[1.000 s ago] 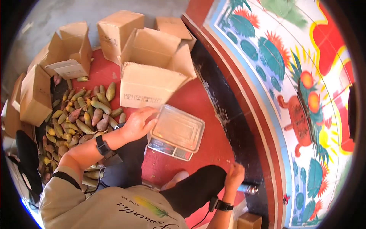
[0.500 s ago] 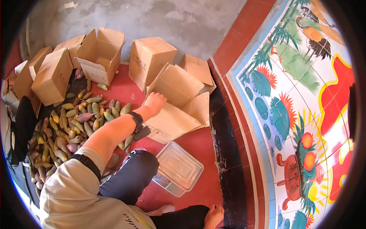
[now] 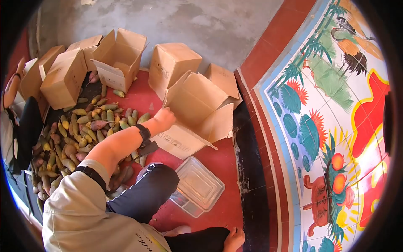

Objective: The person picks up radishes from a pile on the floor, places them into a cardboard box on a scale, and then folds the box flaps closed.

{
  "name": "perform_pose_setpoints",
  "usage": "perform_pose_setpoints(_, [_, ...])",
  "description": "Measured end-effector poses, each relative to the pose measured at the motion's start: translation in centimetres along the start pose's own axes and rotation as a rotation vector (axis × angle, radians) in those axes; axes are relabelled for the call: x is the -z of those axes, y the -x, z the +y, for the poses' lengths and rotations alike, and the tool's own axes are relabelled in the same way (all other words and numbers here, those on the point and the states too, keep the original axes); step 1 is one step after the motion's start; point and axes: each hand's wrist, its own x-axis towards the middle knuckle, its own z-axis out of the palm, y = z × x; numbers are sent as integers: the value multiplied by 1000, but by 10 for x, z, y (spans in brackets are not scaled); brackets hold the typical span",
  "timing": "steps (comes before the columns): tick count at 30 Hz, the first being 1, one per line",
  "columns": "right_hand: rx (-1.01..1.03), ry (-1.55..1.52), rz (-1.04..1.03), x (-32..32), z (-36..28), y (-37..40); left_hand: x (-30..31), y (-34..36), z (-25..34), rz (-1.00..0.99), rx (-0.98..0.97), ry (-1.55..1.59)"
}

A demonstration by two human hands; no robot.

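Looks down from the head camera onto a red floor [image 3: 218,164]. Finds the left hand [image 3: 164,116] stretched forward and clenched over the near left rim of the open cardboard box [image 3: 197,105], grasping the cardboard there as far as can be judged, with a black wristband [image 3: 144,132] just behind it. Places that box between a heap of yellow-green and purplish oblong produce [image 3: 79,134] on its left and a black floor band [image 3: 247,159] on its right, with a clear plastic container [image 3: 199,185] on a digital scale [image 3: 182,203] just in front and more cardboard boxes [image 3: 170,63] behind. Catches the right hand [image 3: 234,240] only at the bottom edge, beside a dark trouser leg [image 3: 147,189]; cannot tell its grip. Notes another person's arm [image 3: 11,90] at the far left. For a clean hold, probably best to pinch the wall itself rather than a loose flap, with the thumb outside and the fingers inside. Keep any pull low along the floor so the light box neither tips nor crumples, and mind the container and scale close by.
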Motion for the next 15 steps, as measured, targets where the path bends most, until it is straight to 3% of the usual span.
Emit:
perform_pose_setpoints(11, [-123, -86, -28, -9, 6, 5, -7, 19, -70, 52, 113, -30])
perform_pose_setpoints(15, [-116, -100, 1, -14, 6, 4, 6, 35, -92, 135, 254, 87])
